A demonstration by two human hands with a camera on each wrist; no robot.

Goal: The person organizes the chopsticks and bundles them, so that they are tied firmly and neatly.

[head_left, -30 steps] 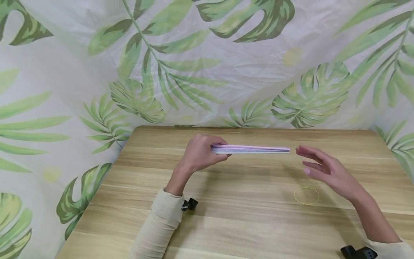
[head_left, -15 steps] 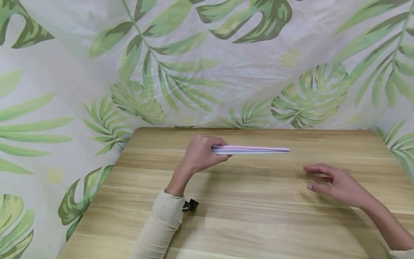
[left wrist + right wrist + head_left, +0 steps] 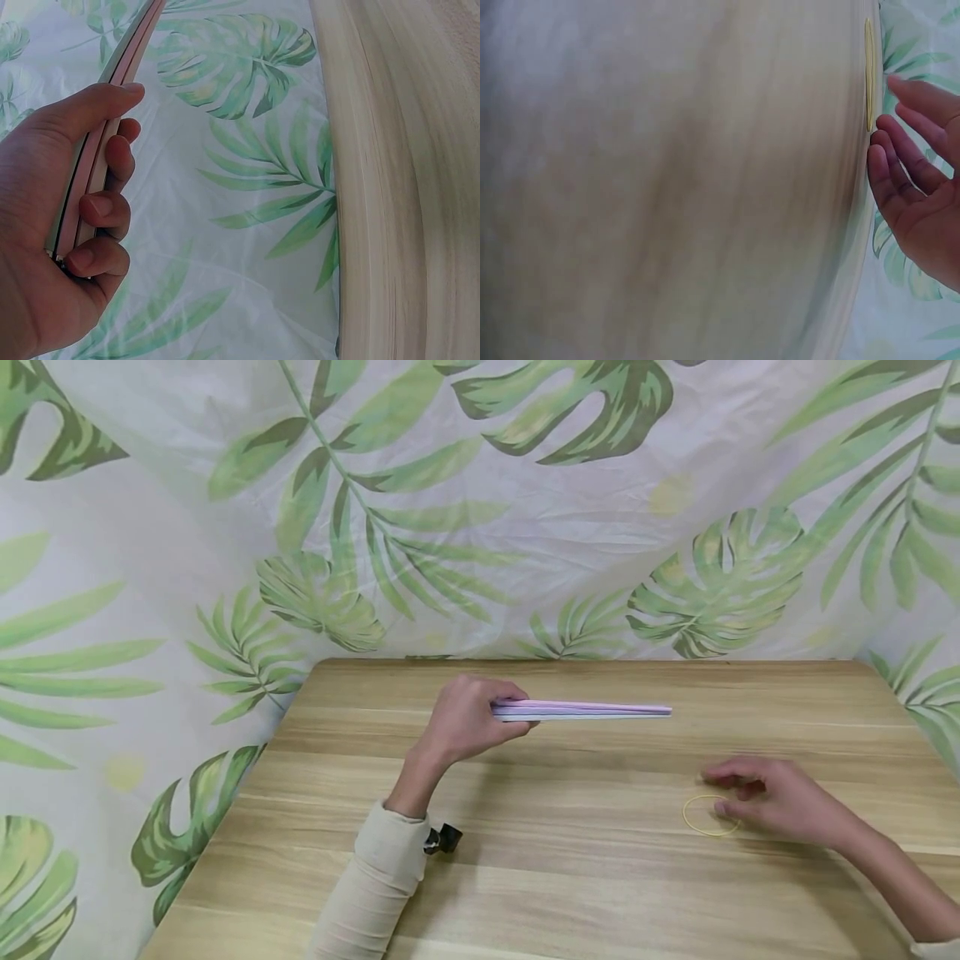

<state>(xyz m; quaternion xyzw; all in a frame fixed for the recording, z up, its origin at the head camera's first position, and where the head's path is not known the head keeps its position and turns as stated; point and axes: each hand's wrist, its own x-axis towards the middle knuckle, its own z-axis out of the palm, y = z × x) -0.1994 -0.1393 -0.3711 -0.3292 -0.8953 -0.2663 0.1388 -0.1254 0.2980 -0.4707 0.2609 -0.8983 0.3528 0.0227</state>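
My left hand [image 3: 468, 718] grips one end of a thin flat stack of pastel layers [image 3: 600, 710], pink, lilac and pale blue, seen edge-on. In the left wrist view the thumb lies on one side of the stack [image 3: 90, 165] and curled fingers on the other. What kind of thing the layers are cannot be told. A thin yellow rubber band [image 3: 697, 829] lies as a loop on the wooden table [image 3: 570, 877]. My right hand [image 3: 787, 797] is over the band's right part, fingers loosely bent, holding nothing. The right wrist view shows its fingertips near the band [image 3: 869, 75].
A cloth with green leaf prints [image 3: 570, 543] hangs behind the table and at its sides. The table's back edge runs just beyond the left hand. A small black device [image 3: 442, 838] sits at the left sleeve cuff [image 3: 393, 843].
My right hand has moved down from beside the stack's free end to the rubber band. The left hand and stack have stayed nearly still.
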